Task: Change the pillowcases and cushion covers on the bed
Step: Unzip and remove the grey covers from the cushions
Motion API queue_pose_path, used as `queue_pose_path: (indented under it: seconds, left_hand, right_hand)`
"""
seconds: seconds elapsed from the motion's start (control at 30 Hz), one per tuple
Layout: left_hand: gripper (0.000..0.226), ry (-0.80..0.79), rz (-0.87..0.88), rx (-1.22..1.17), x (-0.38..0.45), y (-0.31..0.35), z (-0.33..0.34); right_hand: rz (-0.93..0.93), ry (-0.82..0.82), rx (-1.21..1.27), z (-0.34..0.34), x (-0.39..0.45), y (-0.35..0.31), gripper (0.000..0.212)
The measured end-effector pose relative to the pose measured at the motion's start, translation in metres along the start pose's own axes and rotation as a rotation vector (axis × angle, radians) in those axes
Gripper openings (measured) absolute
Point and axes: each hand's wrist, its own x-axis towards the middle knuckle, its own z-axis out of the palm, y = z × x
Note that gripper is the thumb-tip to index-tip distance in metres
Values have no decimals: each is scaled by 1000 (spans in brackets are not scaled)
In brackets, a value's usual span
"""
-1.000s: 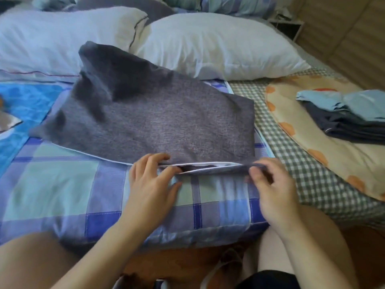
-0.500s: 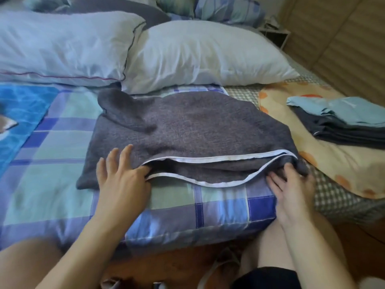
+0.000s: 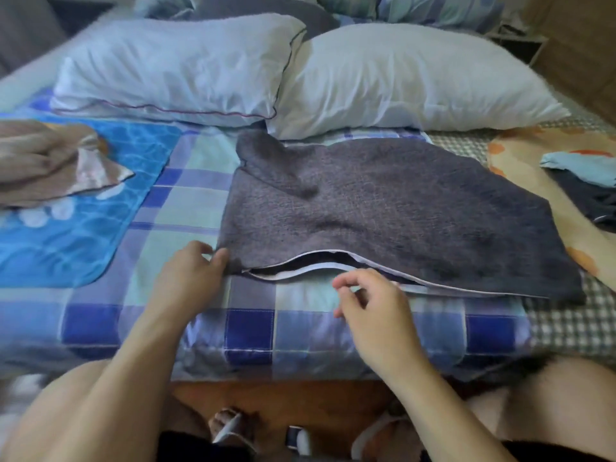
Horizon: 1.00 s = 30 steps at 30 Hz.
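A grey cushion cover (image 3: 383, 208) lies flat on the plaid bedspread (image 3: 186, 201), its white-edged zip opening (image 3: 300, 266) gaping toward me. My left hand (image 3: 190, 278) sits at the cover's near-left corner, thumb tip touching the fabric edge, fingers loosely bent. My right hand (image 3: 373, 305) hovers just in front of the middle of the opening, fingers loosely curled, with nothing visible between them. Two bare white pillows (image 3: 173, 68) (image 3: 410, 78) lie side by side behind the cover.
A blue water-print mat (image 3: 66, 221) with a crumpled beige cloth (image 3: 43, 161) lies at left. Folded dark and light-blue covers (image 3: 586, 181) rest on an orange-spotted cushion (image 3: 520, 158) at right. More plaid bedding is piled at the back. My knees and the wooden floor are below.
The cover has settled flat and its opening has narrowed. My right hand left the cover's right corner and moved left to the middle of the opening. My left hand slid to the left corner.
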Motion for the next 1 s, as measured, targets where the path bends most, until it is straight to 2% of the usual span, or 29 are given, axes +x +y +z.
queue_pose_path:
  seconds: [0.07, 0.13, 0.27, 0.37, 0.5, 0.6, 0.77, 0.83, 0.93, 1.0]
  left_hand:
    - [36, -12, 28, -5, 2, 2, 0]
    - [40, 2, 3, -172, 2, 6, -4]
    - [24, -111, -150, -1032, -19, 14, -23]
    - [18, -240, -189, -1264, -35, 12, -29]
    - [12, -279, -172, -1283, -40, 7, -26]
    - [6, -318, -130, -1283, -45, 7, -23]
    - [9, -345, 18, -1275, -50, 7, -18]
    - [18, -352, 55, -1248, -51, 6, -16]
    - [10, -250, 99, -1176, -50, 5, -11]
    - [18, -131, 119, -1120, -50, 7, -6]
  right_hand:
    - [-45, -149, -37, 31, -5, -12, 22]
    - [-84, -199, -68, 53, -7, -23, 30]
    - [-98, -172, -194, 65, -11, -50, 42]
    - [-94, -106, -288, 69, -16, -62, 40]
    - [-98, -70, -216, 79, -20, -71, 39]
    - [-152, 22, -147, 87, -22, -73, 32]
    - [-241, 154, -187, 90, -15, -73, 10]
    - [-251, 151, -195, 89, -11, -70, 13]
    - [-246, 156, -194, 89, -9, -67, 22]
    - [-244, 165, -195, 89, -10, -69, 22]
